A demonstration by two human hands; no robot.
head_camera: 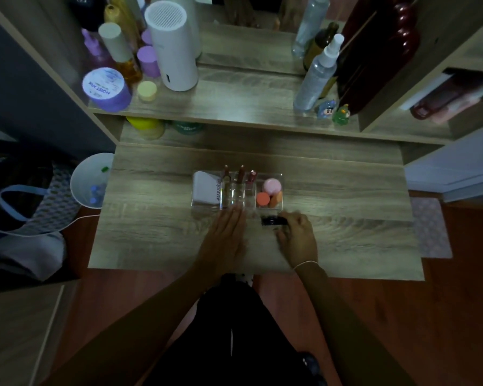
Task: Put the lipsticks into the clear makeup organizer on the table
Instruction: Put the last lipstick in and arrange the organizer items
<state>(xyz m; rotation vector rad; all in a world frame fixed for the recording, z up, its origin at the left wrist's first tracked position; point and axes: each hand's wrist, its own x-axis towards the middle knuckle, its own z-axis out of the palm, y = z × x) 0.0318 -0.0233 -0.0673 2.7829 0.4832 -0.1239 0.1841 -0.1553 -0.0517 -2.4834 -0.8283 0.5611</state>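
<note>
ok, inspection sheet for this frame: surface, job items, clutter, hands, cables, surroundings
Surface: wooden table, mostly bare, dim light.
Job items: clear organizer near centre; three lipsticks upright in its middle slots; a dark lipstick lying just in front of it.
Clutter: white box in the organizer's left section, pink and orange sponges in its right section.
Hands: left hand flat on the table, empty; right hand at the dark lipstick, grip blurred.
Cables: thin white cord off the table's left edge.
Surroundings: shelf with bottles and jars behind, white bin and bag at left.
</note>
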